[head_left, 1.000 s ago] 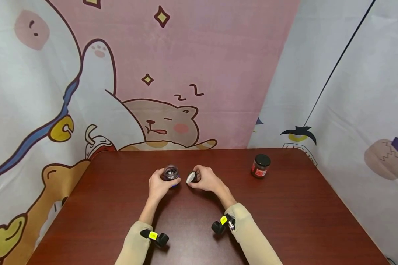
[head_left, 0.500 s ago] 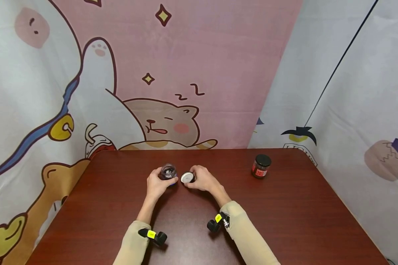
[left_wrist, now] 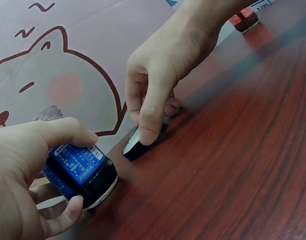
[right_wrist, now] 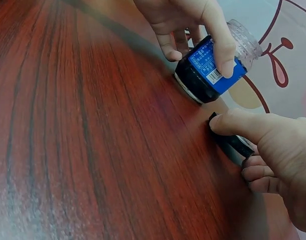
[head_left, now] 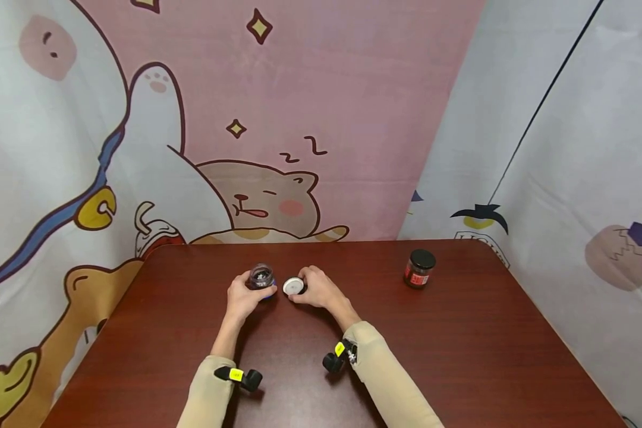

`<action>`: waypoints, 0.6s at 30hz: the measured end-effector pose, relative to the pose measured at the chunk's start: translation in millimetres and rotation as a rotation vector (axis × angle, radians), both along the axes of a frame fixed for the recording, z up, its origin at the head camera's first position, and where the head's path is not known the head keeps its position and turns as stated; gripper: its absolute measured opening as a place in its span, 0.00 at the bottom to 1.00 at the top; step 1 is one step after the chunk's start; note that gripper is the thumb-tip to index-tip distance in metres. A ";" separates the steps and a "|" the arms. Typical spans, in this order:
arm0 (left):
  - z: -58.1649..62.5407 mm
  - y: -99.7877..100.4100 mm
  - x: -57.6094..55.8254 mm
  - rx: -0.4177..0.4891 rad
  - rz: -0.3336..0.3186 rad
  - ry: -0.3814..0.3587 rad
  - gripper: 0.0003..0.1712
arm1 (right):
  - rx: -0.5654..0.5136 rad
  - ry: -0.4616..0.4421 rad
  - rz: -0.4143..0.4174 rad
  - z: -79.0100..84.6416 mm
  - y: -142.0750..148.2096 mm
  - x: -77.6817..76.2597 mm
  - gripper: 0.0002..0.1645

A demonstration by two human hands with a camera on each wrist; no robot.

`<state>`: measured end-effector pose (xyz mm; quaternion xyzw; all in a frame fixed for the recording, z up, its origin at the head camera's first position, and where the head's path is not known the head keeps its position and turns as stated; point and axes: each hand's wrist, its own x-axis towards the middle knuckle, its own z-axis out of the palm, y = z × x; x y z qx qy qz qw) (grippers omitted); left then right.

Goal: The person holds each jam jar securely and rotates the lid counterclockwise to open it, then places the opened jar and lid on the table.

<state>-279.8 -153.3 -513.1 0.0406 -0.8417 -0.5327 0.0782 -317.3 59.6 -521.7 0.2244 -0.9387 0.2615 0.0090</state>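
My left hand (head_left: 242, 297) grips an open glass jar (head_left: 262, 277) with a blue label (left_wrist: 80, 162) and dark contents. Thumb and fingers wrap its sides, and the jar stands upright at the tabletop. Just to the right, my right hand (head_left: 319, 292) pinches a black jar lid (head_left: 293, 286) between thumb and fingers. The lid's white inner face points up in the head view, and its edge sits right at the table in the left wrist view (left_wrist: 135, 147). A small gap separates lid and jar.
A second jar (head_left: 419, 268), with a black lid and red label, stands closed at the back right of the brown wooden table (head_left: 460, 356). A cartoon-printed cloth (head_left: 353, 119) hangs behind the table's back edge. Each sleeve carries a small black wrist camera (head_left: 252, 380).
Both hands have moved left with the jar and the lid. The lid has turned from tilted on edge to lying flatter, its white inside facing up. The red-labelled jar stays put.
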 end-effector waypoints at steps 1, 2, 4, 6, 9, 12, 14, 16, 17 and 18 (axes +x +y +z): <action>-0.1 -1.0 -0.2 0.008 -0.001 -0.006 0.33 | 0.004 0.008 -0.001 -0.9 -0.9 -0.6 0.31; 0.1 -1.9 -0.2 0.019 -0.002 -0.012 0.34 | 0.010 0.009 -0.002 -1.1 -1.5 -0.9 0.31; 0.1 -3.8 -0.6 0.039 -0.005 -0.024 0.34 | 0.018 0.015 -0.003 -1.0 -2.8 -0.9 0.31; -0.1 -5.7 -1.0 0.054 -0.010 -0.033 0.35 | 0.024 0.013 -0.004 -0.5 -3.7 -1.0 0.31; -1.1 -7.9 -2.2 0.068 -0.013 -0.042 0.36 | 0.035 0.008 -0.007 0.8 -4.8 -0.5 0.30; -1.1 -8.9 -2.6 0.076 -0.020 -0.046 0.36 | 0.044 -0.001 -0.013 1.3 -6.3 -0.2 0.30; -0.6 -9.2 -2.0 0.083 -0.024 -0.055 0.36 | 0.047 -0.007 -0.018 1.3 -7.3 0.2 0.30; 0.8 -9.5 -0.9 0.091 -0.032 -0.066 0.36 | 0.052 -0.011 -0.027 0.8 -8.4 0.5 0.31; 1.6 -9.7 -0.4 0.096 -0.037 -0.072 0.37 | 0.055 -0.012 -0.031 0.6 -9.0 0.6 0.31; 1.9 -10.0 -0.3 0.102 -0.040 -0.078 0.37 | 0.058 -0.013 -0.037 0.5 -9.6 1.0 0.32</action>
